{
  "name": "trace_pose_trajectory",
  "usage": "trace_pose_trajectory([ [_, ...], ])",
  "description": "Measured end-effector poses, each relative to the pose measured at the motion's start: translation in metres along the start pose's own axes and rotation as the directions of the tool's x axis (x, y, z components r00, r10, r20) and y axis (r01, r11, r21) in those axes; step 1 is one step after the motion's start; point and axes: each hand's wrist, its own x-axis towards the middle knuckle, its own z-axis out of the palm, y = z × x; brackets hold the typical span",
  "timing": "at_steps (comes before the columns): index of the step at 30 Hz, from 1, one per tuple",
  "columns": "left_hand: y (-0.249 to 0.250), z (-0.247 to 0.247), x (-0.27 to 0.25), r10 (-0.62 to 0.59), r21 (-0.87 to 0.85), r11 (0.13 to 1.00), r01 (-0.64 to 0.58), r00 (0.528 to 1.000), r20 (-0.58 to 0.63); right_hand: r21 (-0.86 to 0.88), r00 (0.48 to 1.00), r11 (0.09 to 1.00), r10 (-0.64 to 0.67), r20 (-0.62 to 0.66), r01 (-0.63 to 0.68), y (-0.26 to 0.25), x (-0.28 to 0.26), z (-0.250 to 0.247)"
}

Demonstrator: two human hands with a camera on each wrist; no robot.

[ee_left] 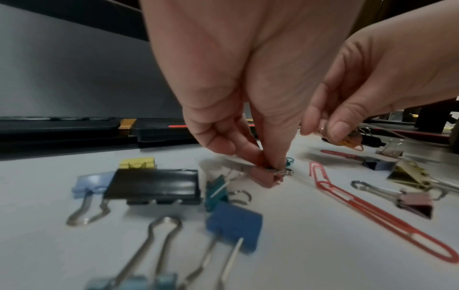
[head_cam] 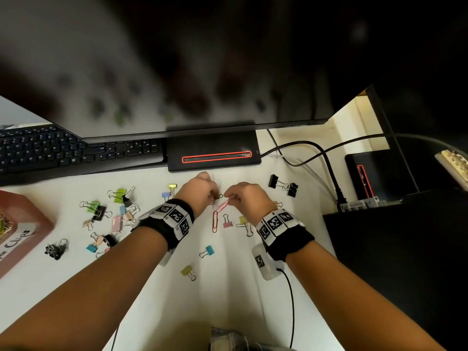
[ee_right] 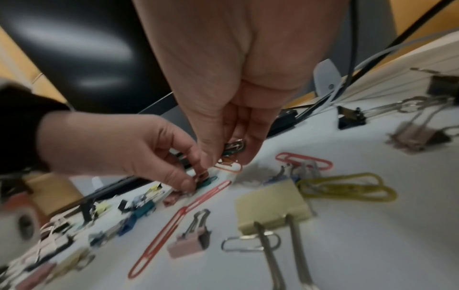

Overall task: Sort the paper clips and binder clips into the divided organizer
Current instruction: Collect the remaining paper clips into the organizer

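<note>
Paper clips and coloured binder clips (head_cam: pixel 119 220) lie scattered on my white desk (head_cam: pixel 228 287); the pink divided organizer (head_cam: pixel 30 224) sits at far left. From the head view, my left hand (head_cam: pixel 202 191) and right hand (head_cam: pixel 247 197) meet near the long red wire paper clip (head_cam: pixel 218 216).

At the left wrist, my fingertips (ee_left: pixel 270 159) pinch small clips beside a pink binder clip (ee_left: pixel 267 177).

At the right wrist, my curled fingers (ee_right: pixel 246 129) hold several small paper clips (ee_right: pixel 233 146).

I judge gathering is under way; next comes carrying them left to the organizer without spilling.
</note>
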Motion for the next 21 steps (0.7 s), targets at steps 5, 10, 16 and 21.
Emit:
trace_pose_trajectory([
  [5,-0.008,-0.012,-0.004,-0.063,-0.056,0.996,0.063,0.998,0.009,-0.281,0.986,0.957,-0.024,0.166,0.071,-0.008,0.015,0.020],
  [10,-0.010,-0.014,-0.006,-0.138,-0.124,0.982,0.146,0.988,0.074,-0.292,0.989,0.956,0.003,0.148,0.040,-0.007,0.023,0.026],
  [16,-0.008,-0.008,-0.013,-0.115,-0.024,0.993,0.117,0.991,0.061,-0.299,0.990,0.953,0.000,0.142,0.043,-0.004,0.023,0.029],
  [21,-0.017,-0.004,-0.022,-0.122,-0.150,0.981,0.120,0.993,-0.006,-0.245,0.986,0.968,0.091,0.143,-0.054,-0.005,0.022,0.026],
])
